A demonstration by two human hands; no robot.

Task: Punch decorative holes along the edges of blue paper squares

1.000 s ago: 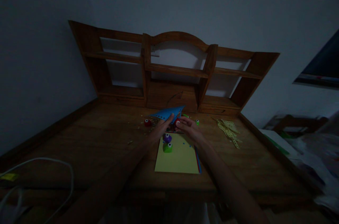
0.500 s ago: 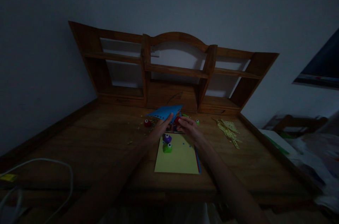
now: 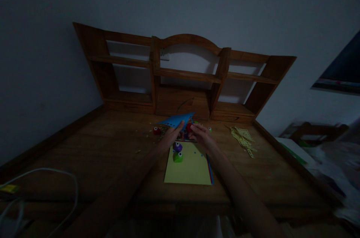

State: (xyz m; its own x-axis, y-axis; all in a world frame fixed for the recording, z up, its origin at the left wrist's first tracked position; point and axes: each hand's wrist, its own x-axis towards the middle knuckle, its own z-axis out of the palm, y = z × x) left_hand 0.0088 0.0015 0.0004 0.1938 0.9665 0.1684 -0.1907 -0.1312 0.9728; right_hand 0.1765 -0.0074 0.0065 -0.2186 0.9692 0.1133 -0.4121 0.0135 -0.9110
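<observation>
My left hand [image 3: 172, 134] pinches a sheet of blue paper [image 3: 176, 119] with its thumb on top; a row of punched holes runs along the sheet's near edge. On the right edge of that sheet, my right hand [image 3: 201, 133] is closed around a small red craft punch [image 3: 189, 128]. Just below the hands, a purple craft punch [image 3: 177, 147] and a green one [image 3: 178, 157], each with an eye-like spot, stand on yellow paper [image 3: 188, 173]. Another red punch [image 3: 156, 130] sits left of my left hand. Dim light hides the fingertip details.
Punched yellow paper strips [image 3: 243, 138] lie in a heap on the right of the wooden desk [image 3: 112, 148]. Small paper bits are scattered at the left. A wooden shelf [image 3: 185, 77] rises behind, and a white cable [image 3: 74, 183] loops at the front left.
The blue paper has shifted very slightly to the right and tilted a little. Both hands keep their holds, and the things on the desk have stayed put.
</observation>
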